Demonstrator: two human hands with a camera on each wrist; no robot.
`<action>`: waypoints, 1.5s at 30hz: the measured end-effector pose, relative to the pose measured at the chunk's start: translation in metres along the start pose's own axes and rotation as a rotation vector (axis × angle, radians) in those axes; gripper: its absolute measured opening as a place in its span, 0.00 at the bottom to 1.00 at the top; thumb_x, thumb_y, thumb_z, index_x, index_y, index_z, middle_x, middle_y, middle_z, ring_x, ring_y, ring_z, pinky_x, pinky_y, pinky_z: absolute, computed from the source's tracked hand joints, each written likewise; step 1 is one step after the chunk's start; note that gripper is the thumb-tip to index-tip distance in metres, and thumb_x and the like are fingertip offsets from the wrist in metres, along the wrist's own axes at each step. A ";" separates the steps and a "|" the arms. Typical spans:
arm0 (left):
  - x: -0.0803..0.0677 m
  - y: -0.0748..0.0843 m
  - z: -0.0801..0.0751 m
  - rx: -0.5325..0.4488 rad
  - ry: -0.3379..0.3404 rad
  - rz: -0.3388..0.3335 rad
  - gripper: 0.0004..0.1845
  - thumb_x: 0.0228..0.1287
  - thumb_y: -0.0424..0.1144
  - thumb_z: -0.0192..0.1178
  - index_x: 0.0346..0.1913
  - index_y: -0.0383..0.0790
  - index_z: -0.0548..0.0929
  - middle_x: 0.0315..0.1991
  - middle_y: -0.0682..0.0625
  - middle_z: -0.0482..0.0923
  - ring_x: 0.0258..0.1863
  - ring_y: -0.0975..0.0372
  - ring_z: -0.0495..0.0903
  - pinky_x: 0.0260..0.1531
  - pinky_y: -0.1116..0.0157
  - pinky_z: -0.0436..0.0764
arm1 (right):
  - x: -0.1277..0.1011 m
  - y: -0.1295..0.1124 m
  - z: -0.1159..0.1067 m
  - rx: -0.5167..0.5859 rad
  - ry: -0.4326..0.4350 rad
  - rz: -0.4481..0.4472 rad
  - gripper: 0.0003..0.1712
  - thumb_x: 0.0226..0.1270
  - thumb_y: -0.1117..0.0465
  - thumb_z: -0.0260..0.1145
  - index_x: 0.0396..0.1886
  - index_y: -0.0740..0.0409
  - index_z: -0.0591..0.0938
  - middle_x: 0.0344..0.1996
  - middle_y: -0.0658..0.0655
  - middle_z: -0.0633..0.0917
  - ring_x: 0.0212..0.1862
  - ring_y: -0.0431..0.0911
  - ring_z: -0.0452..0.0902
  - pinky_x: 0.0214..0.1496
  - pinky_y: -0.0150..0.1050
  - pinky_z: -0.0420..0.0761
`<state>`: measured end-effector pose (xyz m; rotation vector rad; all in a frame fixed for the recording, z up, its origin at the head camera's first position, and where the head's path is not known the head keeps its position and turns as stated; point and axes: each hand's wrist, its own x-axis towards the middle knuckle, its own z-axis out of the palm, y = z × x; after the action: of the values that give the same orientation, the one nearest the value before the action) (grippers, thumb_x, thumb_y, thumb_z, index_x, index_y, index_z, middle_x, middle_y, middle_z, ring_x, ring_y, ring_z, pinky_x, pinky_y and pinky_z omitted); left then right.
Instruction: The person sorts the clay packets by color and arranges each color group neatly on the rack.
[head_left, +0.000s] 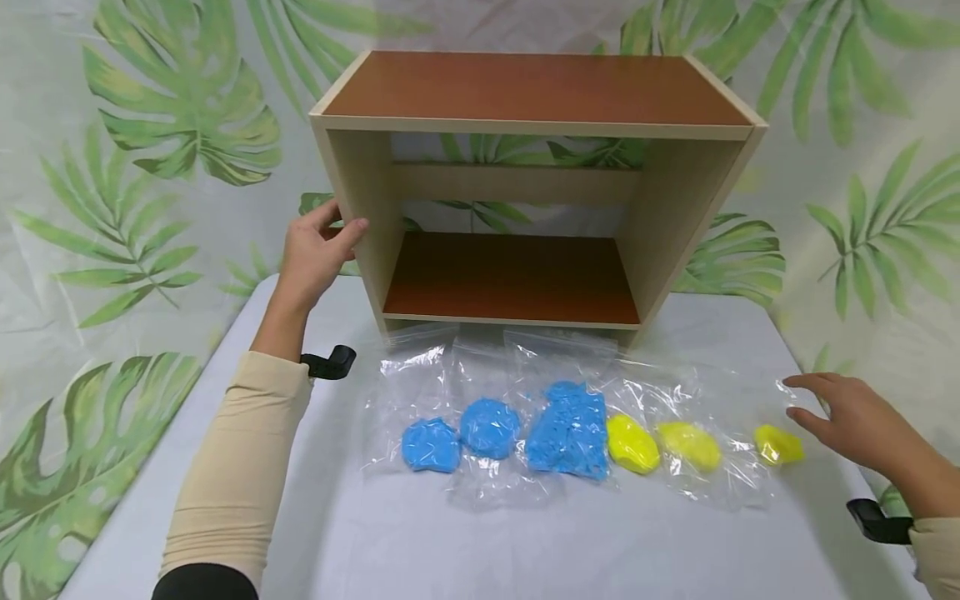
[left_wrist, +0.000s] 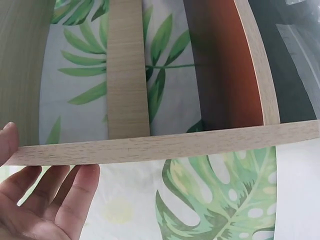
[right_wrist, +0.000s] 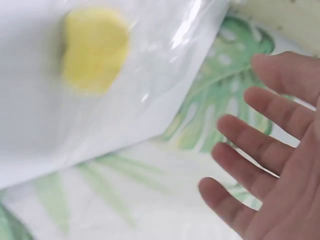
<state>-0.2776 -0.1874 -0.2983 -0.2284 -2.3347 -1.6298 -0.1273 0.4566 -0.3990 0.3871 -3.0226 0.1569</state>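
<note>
Wood shelf (head_left: 536, 192): left hand (head_left: 315, 254) grips its side panel; it may tip. Right hand (head_left: 862, 421), fingers spread, apparently empty, could snag the bag (head_left: 776, 446).

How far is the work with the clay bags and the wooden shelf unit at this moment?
Nothing looks done: the wooden shelf unit holds nothing inside. In hand: the left hand holds its side panel, while the right hand hovers open beside the rightmost yellow clay bag. Left: all three blue clay bags and three yellow ones lie on the table.
</note>
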 end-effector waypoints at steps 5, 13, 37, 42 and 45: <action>-0.002 0.001 0.000 0.015 0.015 0.007 0.26 0.67 0.45 0.60 0.68 0.46 0.75 0.58 0.46 0.78 0.43 0.75 0.80 0.37 0.77 0.80 | -0.012 0.031 0.012 -0.019 -0.242 0.105 0.28 0.54 0.66 0.70 0.53 0.78 0.76 0.38 0.77 0.83 0.38 0.68 0.80 0.40 0.61 0.79; -0.001 0.001 0.005 0.027 0.013 0.022 0.27 0.67 0.44 0.60 0.68 0.45 0.74 0.58 0.46 0.77 0.47 0.67 0.81 0.40 0.76 0.79 | -0.027 0.039 0.042 0.025 -0.108 0.092 0.30 0.50 0.61 0.76 0.51 0.72 0.79 0.46 0.81 0.79 0.47 0.75 0.75 0.44 0.66 0.76; -0.002 0.007 0.005 0.114 0.004 -0.017 0.28 0.68 0.45 0.57 0.69 0.46 0.72 0.62 0.44 0.76 0.56 0.54 0.81 0.49 0.68 0.81 | -0.020 0.018 0.065 0.104 -0.203 0.102 0.35 0.56 0.54 0.73 0.61 0.67 0.76 0.54 0.79 0.76 0.51 0.72 0.75 0.50 0.70 0.75; -0.002 0.008 0.006 0.117 0.028 -0.008 0.26 0.68 0.44 0.57 0.68 0.45 0.73 0.61 0.44 0.77 0.55 0.54 0.82 0.49 0.69 0.81 | -0.019 0.016 0.070 0.097 -0.173 0.078 0.33 0.57 0.56 0.71 0.59 0.68 0.76 0.53 0.79 0.77 0.51 0.71 0.75 0.51 0.69 0.75; 0.000 0.008 0.008 0.127 0.030 0.002 0.25 0.68 0.43 0.57 0.67 0.44 0.74 0.60 0.43 0.78 0.56 0.53 0.82 0.49 0.68 0.82 | -0.024 0.015 0.069 0.117 -0.142 0.072 0.32 0.58 0.58 0.69 0.60 0.69 0.74 0.54 0.80 0.76 0.53 0.73 0.73 0.52 0.70 0.72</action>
<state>-0.2762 -0.1768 -0.2935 -0.1774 -2.4031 -1.4669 -0.1138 0.4695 -0.4712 0.3108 -3.1786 0.3269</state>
